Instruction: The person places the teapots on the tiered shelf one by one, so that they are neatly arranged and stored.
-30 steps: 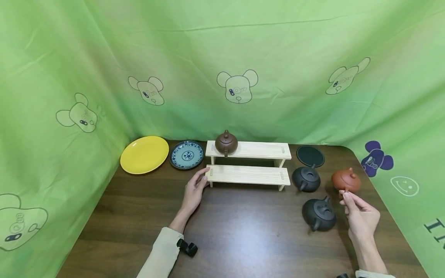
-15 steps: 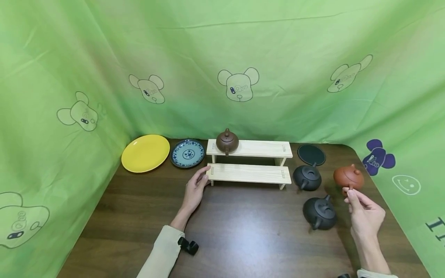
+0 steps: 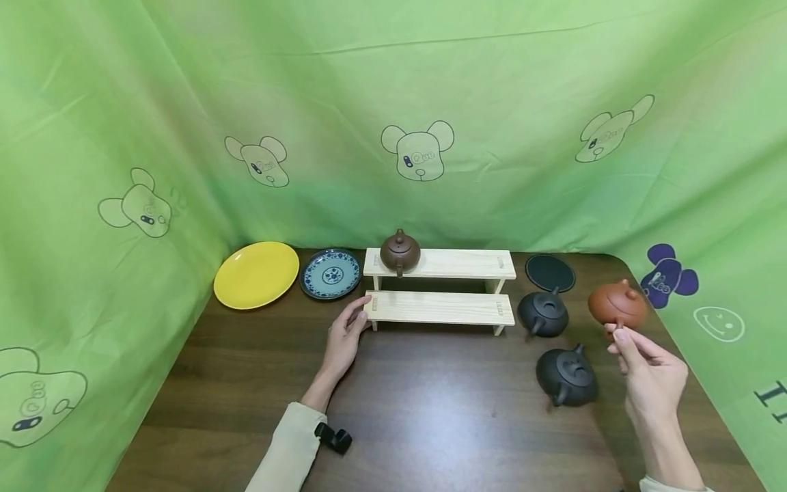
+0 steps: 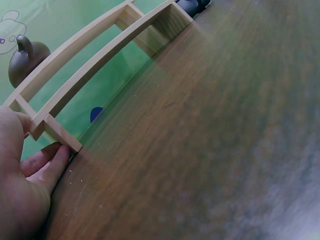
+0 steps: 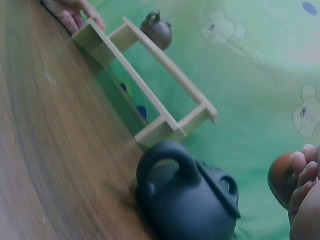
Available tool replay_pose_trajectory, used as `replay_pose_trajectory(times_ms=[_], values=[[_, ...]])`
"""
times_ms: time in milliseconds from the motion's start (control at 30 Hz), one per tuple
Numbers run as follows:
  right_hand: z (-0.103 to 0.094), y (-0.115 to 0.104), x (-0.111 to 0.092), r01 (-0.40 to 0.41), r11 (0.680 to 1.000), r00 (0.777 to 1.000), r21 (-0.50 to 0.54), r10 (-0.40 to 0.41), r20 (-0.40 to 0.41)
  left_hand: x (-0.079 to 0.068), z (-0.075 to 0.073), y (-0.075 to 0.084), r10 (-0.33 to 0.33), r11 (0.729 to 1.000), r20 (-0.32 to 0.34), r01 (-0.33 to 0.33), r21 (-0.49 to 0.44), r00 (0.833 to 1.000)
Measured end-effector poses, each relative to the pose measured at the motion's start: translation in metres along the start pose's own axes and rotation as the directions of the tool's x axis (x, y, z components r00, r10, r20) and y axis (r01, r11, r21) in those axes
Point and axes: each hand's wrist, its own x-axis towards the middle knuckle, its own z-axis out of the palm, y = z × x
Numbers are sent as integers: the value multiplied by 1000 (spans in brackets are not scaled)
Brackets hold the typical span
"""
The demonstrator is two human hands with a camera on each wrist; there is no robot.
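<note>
My right hand [image 3: 654,376] pinches the handle of a reddish-brown clay teapot [image 3: 617,305] at the table's right side. In the right wrist view this teapot [image 5: 281,179] shows against the green cloth, partly covered by the fingers. With my left hand [image 3: 341,342] I hold the left end of a two-step wooden stand [image 3: 439,307], fingers at the lower step's corner and its leg [image 4: 63,133]. On the upper step, toward its left end, sits a dark brown teapot [image 3: 399,253]. Two black teapots stand left of my right hand, one nearer [image 3: 567,377] and one farther [image 3: 544,314].
Behind the black teapots lies a dark round mat [image 3: 550,272]. Left of the stand are a blue patterned plate [image 3: 330,274] and a large yellow plate [image 3: 256,275]. Green cloth [image 3: 492,102] closes off the back and sides of the wooden table [image 3: 430,410].
My right hand has raised the reddish-brown teapot slightly and shifted a little to the right with it. The left hand stays at the stand's end.
</note>
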Motion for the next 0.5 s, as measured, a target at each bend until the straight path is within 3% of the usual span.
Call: replay_pose_trajectory(times_ms=[133,367,500], values=[[6,-6,-5,-38,999,999,-10,38,27,1,-1,-6,-5,1000,3,5,-7,1000],[17,-11,-11,-74,996,990,-59,80,115,6,-4,-27,-92,996,1,92,15,996],[25,-12,-12,-67,994,983,-83,81,167,6,-6,-24,-65,998,14,65,-11,998]])
